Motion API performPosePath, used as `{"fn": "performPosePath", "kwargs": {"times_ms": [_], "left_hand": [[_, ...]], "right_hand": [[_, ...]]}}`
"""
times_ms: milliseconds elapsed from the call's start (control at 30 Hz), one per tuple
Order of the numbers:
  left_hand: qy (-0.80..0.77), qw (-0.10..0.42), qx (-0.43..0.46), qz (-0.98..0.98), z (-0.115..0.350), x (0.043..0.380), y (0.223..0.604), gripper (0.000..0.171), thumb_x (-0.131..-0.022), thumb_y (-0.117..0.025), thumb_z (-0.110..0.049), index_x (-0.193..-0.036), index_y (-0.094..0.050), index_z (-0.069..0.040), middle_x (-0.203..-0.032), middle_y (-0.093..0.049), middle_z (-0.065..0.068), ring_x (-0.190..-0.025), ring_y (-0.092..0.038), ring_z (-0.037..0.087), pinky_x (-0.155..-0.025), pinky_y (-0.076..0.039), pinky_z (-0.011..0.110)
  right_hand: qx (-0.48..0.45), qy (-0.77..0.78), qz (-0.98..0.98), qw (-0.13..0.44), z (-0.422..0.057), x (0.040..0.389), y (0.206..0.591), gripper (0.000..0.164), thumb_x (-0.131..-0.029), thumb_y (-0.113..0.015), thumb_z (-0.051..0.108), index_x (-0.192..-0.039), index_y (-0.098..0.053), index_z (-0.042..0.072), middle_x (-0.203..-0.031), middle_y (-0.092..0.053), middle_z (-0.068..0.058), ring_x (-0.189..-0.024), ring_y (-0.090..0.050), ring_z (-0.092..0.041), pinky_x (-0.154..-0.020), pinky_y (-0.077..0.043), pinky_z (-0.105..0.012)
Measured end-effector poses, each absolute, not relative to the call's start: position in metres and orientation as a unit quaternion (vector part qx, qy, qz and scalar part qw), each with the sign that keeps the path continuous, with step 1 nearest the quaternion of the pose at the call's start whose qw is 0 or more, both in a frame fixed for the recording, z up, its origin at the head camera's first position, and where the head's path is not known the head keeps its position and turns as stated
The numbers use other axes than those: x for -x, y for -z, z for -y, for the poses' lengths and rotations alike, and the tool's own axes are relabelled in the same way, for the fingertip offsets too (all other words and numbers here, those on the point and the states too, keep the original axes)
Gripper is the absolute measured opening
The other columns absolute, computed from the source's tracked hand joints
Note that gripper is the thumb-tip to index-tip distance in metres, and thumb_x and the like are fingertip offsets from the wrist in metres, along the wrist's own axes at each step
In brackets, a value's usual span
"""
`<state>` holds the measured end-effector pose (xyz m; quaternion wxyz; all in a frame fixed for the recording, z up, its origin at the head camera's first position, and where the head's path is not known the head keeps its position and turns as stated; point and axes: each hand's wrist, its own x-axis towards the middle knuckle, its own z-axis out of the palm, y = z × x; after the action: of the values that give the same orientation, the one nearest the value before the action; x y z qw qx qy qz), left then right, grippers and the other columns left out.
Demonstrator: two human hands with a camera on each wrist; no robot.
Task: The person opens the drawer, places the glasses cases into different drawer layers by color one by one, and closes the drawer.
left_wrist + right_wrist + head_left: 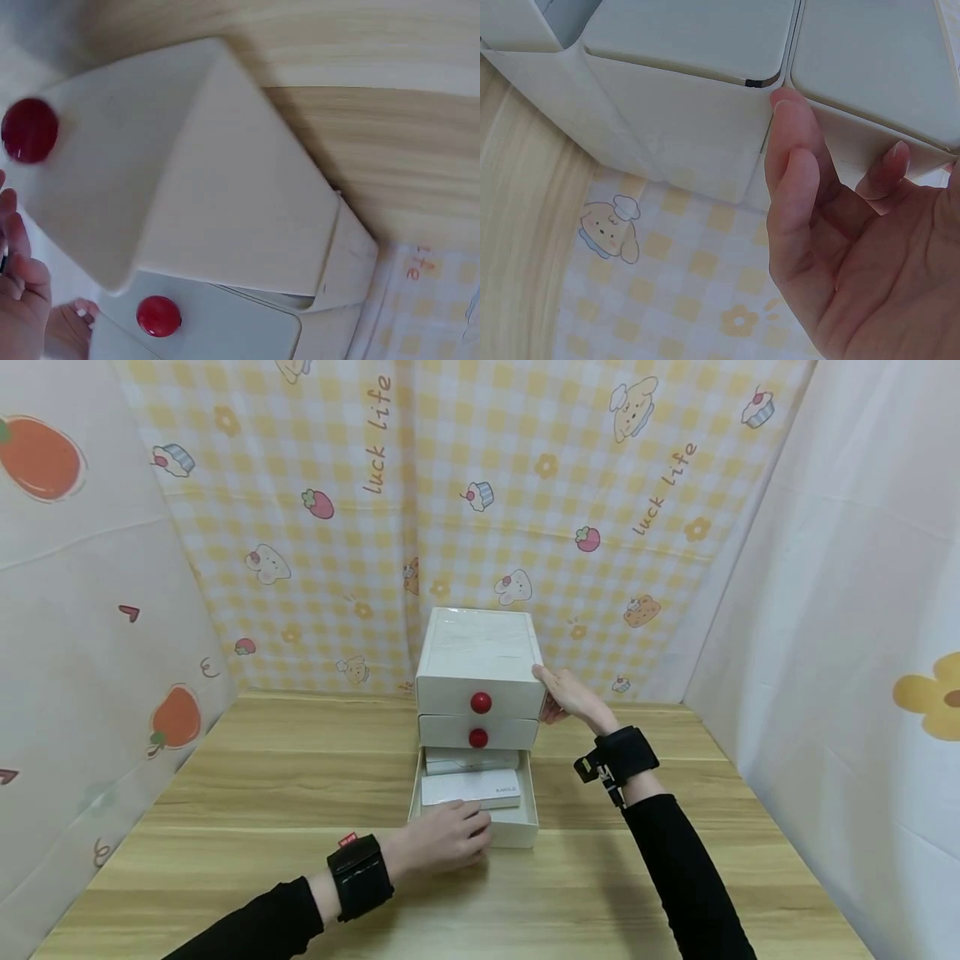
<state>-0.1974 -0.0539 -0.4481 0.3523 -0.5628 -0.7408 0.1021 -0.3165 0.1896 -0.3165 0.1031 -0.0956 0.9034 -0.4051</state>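
Note:
A small white drawer cabinet (480,647) stands on the table, with red knobs on its fronts. Its bottom drawer (513,837) is pulled out, and a white box (470,789) lies inside it. My left hand (444,840) hovers by the drawer's front left, fingers loosely bent and holding nothing. In the left wrist view those fingers (16,232) are beside the drawer's red knob (30,130), with a gap between. At the cabinet's right side, my right hand (572,697) touches the upper edge and side wall; its fingertips (791,112) lie against the side.
Behind the white box, another pale item (471,760) lies deeper in the drawer. Two upper drawers with red knobs (481,702) are closed. A yellow checked curtain (337,568) hangs behind the wooden table (300,768), with white cloth (825,568) at both sides.

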Motion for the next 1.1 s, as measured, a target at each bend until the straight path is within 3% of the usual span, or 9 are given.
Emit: {"fn": "performPosePath", "kwargs": {"times_ms": [100,333,533,800,1100], "left_hand": [[-0.154,0.345,0.558,0.739,0.060,0.192,0.452,0.020,-0.088,-0.062,-0.042,-0.098,-0.064,-0.025,-0.097,-0.063,-0.011,-0.089,-0.057,0.006,-0.077,-0.049,0.019],[-0.197,0.359,0.547,0.730,0.067,0.188,0.460,0.024,-0.083,-0.064,-0.021,-0.106,-0.063,-0.028,-0.103,-0.063,-0.012,-0.092,-0.057,0.006,-0.074,-0.047,0.019],[-0.165,0.356,0.540,0.744,0.065,0.187,0.461,0.021,-0.084,-0.063,-0.021,-0.104,-0.065,-0.027,-0.103,-0.063,-0.010,-0.093,-0.059,0.007,-0.076,-0.049,0.021],[-0.149,0.339,0.533,0.761,0.063,0.185,0.459,0.019,-0.085,-0.065,-0.024,-0.103,-0.066,-0.028,-0.104,-0.064,-0.009,-0.092,-0.059,0.007,-0.077,-0.050,0.022],[-0.142,0.336,0.534,0.763,0.063,0.186,0.458,0.016,-0.085,-0.067,-0.023,-0.100,-0.067,-0.028,-0.102,-0.064,-0.010,-0.091,-0.059,0.008,-0.076,-0.050,0.022]], "right_hand": [[0.094,0.403,-0.904,0.108,-0.190,0.317,0.315,0.070,-0.101,-0.026,0.049,-0.094,-0.065,-0.009,-0.063,-0.068,-0.007,-0.055,-0.065,-0.014,-0.056,-0.054,-0.028],[0.091,0.386,-0.907,0.141,-0.192,0.314,0.307,0.070,-0.101,-0.027,0.051,-0.092,-0.066,-0.006,-0.072,-0.071,-0.012,-0.065,-0.068,-0.020,-0.062,-0.054,-0.029],[0.105,0.362,-0.916,0.138,-0.188,0.312,0.295,0.061,-0.103,-0.032,0.042,-0.089,-0.065,-0.008,-0.070,-0.069,-0.014,-0.065,-0.068,-0.022,-0.061,-0.054,-0.029],[0.091,0.329,-0.930,0.134,-0.183,0.312,0.282,0.053,-0.102,-0.039,0.036,-0.093,-0.066,-0.008,-0.064,-0.067,-0.008,-0.055,-0.063,-0.013,-0.059,-0.054,-0.027],[0.082,0.328,-0.931,0.137,-0.178,0.311,0.276,0.046,-0.102,-0.042,0.031,-0.110,-0.063,-0.009,-0.089,-0.071,-0.025,-0.064,-0.072,-0.022,-0.075,-0.057,-0.038]]}}
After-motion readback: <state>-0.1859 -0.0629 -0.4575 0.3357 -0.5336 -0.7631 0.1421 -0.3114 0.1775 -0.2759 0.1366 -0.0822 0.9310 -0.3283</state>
